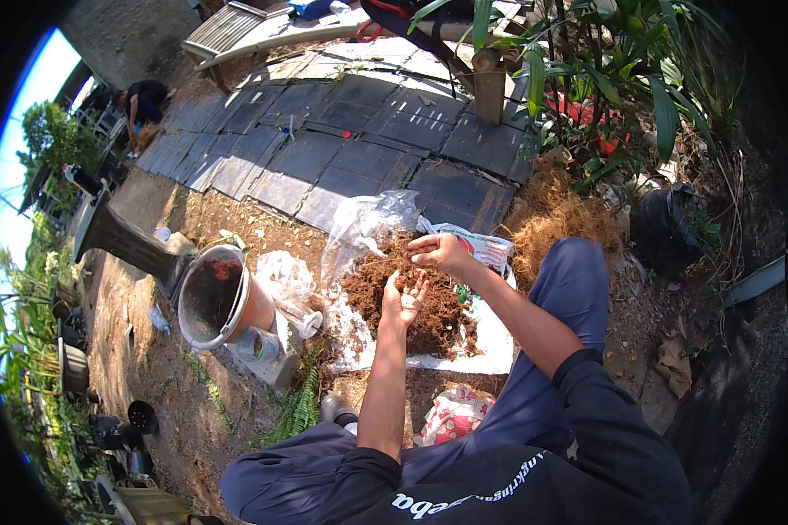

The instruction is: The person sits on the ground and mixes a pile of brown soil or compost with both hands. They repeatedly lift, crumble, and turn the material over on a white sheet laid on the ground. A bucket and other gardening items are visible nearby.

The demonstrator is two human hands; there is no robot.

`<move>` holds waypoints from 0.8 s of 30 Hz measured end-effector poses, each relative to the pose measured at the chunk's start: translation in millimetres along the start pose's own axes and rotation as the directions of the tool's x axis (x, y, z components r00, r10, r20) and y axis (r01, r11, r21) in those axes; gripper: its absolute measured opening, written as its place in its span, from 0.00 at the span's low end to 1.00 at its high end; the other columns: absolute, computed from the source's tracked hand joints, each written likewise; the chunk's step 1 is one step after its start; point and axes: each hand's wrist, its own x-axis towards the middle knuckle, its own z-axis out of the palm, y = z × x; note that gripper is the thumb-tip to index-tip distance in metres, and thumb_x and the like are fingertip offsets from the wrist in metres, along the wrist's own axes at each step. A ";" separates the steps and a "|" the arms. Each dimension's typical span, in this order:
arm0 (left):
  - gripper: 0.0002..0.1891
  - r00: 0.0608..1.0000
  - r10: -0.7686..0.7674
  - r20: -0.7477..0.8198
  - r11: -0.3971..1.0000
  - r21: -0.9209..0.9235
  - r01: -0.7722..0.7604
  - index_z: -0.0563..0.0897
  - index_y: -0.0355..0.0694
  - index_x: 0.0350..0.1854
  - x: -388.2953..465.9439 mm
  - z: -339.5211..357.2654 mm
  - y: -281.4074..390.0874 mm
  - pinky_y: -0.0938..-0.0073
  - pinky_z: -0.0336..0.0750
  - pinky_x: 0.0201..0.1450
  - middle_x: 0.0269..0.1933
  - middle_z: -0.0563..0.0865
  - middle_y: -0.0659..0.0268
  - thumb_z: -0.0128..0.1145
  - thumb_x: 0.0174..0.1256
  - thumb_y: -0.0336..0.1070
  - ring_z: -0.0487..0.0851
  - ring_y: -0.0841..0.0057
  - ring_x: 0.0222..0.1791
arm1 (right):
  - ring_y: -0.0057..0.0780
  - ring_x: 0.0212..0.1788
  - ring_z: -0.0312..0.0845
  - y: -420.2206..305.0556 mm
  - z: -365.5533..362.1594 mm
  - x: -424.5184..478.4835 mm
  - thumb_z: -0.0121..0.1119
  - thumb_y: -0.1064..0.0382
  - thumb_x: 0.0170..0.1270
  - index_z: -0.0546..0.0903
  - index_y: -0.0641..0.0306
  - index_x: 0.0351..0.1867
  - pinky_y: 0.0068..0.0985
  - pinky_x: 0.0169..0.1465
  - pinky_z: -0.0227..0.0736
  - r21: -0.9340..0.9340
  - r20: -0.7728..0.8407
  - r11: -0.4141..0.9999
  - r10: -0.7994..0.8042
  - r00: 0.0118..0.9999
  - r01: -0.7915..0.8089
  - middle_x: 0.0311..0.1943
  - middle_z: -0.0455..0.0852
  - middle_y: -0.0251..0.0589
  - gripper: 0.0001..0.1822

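A heap of brown fibrous material, like coconut coir (433, 321), lies on a white plastic sack (492, 354) spread on the ground before me. Above the heap, my left hand (406, 303) is turned palm up with its fingers apart and slightly curled. My right hand (441, 254) hovers just beyond it, fingers bent and close together; whether something thin is between them cannot be told. Crumpled clear plastic (374, 220) borders the heap at its far left. A tangle of lighter, golden fibre (558, 216) lies beyond my right knee.
Left of the sack stand a bucket (256, 308) and a clear cup (257, 344) on a concrete block (282, 367). A red-and-white patterned bag (456, 413) sits between my legs. Farther off are dark paving tiles (341, 151), a bamboo bench (269, 49) and a bending person (146, 102).
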 end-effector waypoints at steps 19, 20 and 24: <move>0.22 0.991 0.094 0.092 0.986 0.132 -0.105 0.71 0.33 0.53 -3.3 12.4 -10.2 0.70 0.85 0.41 0.43 0.83 0.58 0.44 0.74 0.49 0.85 0.69 0.36 | 0.27 0.42 0.82 8.2 -0.3 2.5 0.62 0.74 0.51 0.81 0.75 0.46 0.25 0.46 0.77 -0.383 -0.025 0.912 -0.169 0.985 0.146 0.39 0.86 0.44 0.17; 0.20 0.989 0.101 0.105 0.987 0.115 -0.113 0.72 0.33 0.52 -5.8 16.8 -11.5 0.71 0.84 0.40 0.41 0.83 0.59 0.47 0.73 0.48 0.84 0.70 0.34 | 0.27 0.42 0.82 11.1 -2.9 3.1 0.62 0.75 0.51 0.81 0.75 0.45 0.25 0.46 0.77 -0.398 -0.028 0.904 -0.184 0.983 0.158 0.38 0.86 0.44 0.17; 0.16 0.960 0.226 0.166 0.934 0.244 -0.262 0.76 0.35 0.46 -7.7 10.3 -11.2 0.77 0.82 0.34 0.34 0.83 0.64 0.58 0.67 0.43 0.82 0.76 0.29 | 0.26 0.41 0.81 9.0 1.3 2.1 0.62 0.75 0.49 0.82 0.75 0.44 0.24 0.44 0.76 -0.469 -0.033 0.867 -0.208 0.978 0.168 0.37 0.86 0.43 0.17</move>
